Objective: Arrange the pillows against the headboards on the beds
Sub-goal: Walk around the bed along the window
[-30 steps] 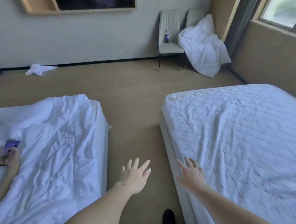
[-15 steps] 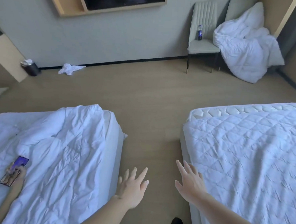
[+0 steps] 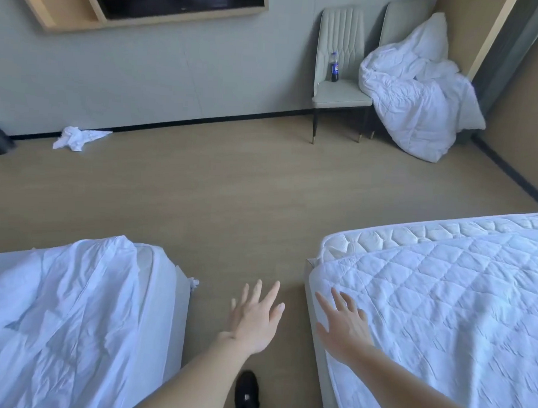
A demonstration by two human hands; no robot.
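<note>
Head view: left hand [image 3: 256, 323] and right hand [image 3: 343, 331] spread, empty; beds flanking them pillowless, arranging seemingly unstarted.

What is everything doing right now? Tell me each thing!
Left hand: open, empty, over the floor.
Right hand: open, empty, at the mattress edge.
Left bed: covered by a rumpled sheet.
Right bed: bare quilted pad.
Duvet: heaped on a chair.
Bottle: upright on the other chair.
</note>
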